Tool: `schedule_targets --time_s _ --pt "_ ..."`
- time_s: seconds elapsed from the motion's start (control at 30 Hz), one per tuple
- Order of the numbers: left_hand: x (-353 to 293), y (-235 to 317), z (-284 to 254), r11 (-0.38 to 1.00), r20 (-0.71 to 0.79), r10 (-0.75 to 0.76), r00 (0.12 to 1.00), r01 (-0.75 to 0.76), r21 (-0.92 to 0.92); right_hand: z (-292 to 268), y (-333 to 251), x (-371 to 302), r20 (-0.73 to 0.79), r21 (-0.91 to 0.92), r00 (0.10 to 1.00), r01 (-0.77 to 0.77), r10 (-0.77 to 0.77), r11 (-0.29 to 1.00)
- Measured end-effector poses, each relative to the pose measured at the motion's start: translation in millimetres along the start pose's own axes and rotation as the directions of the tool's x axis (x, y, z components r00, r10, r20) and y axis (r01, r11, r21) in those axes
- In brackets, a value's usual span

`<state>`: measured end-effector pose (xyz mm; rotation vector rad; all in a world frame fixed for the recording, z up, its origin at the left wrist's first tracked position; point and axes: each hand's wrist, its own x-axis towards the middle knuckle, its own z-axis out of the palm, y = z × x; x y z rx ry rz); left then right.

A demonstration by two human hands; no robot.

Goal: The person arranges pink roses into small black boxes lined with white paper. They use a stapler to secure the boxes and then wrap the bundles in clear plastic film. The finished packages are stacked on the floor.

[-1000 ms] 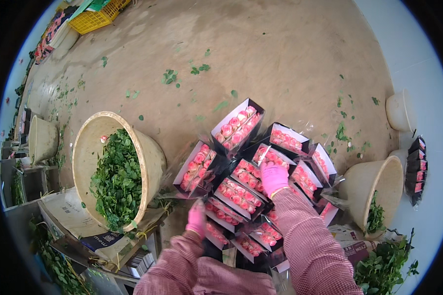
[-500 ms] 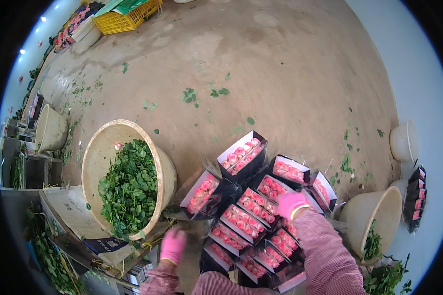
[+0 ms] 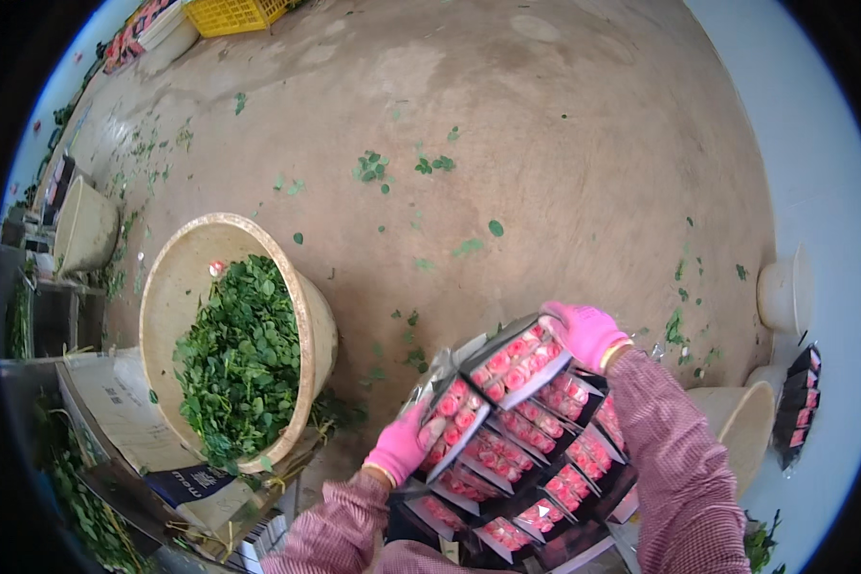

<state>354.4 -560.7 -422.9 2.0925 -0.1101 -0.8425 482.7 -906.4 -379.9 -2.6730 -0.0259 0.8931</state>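
Observation:
Packed close together at the lower middle are several bunches of pink roses [image 3: 495, 452] in black and clear wrapping, blooms facing up. My right hand [image 3: 586, 335], in a pink glove, grips the far right corner of the farthest rose bunch [image 3: 517, 362], its fingers bent over the wrapper edge. On the left side of the cluster, my left hand [image 3: 399, 447], also gloved in pink, closes against the outer rose bunch [image 3: 452, 418]. Some of its fingertips are hidden by the wrapping. The stems below the blooms are out of sight.
Left of the bunches stands a large cream tub [image 3: 308, 359] of green leaves, beside a cardboard box [image 3: 124, 411]. Another tub [image 3: 737, 421] is at the right, near dark-wrapped roses [image 3: 804, 407] against the wall. Loose leaves [image 3: 370, 166] lie on the floor; a yellow crate [image 3: 230, 16] stands far off.
My left hand has come right and up onto the cluster's left side. My right hand has moved to its far edge. The spread-out bunches are now drawn tighter together and nearer me.

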Motion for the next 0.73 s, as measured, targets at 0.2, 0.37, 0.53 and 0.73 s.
schedule_targets --time_s 0.2,0.37,0.53,0.73 --pt "37.4 -3.7 5.4 0.993 0.082 -0.088 0.993 0.094 -0.07 9.8 -26.9 19.6 -0.06 0.03 0.971 -0.228 0.23 0.973" --pt "3.6 -1.0 -13.1 0.999 -0.221 -0.008 0.975 -0.001 -0.039 25.3 -5.5 -92.1 -0.477 0.203 0.868 -0.046 0.139 0.978" --pt "-112.4 28.4 -5.5 0.988 -0.667 -0.028 0.745 -0.082 -0.133 14.6 37.4 -303.6 -0.552 0.504 0.798 0.088 0.242 0.859" --pt "-236.3 -47.1 59.1 0.992 -0.227 -0.013 0.974 -0.016 -0.129 166.7 104.0 -552.0 -0.067 0.52 0.777 -0.508 0.626 0.687"
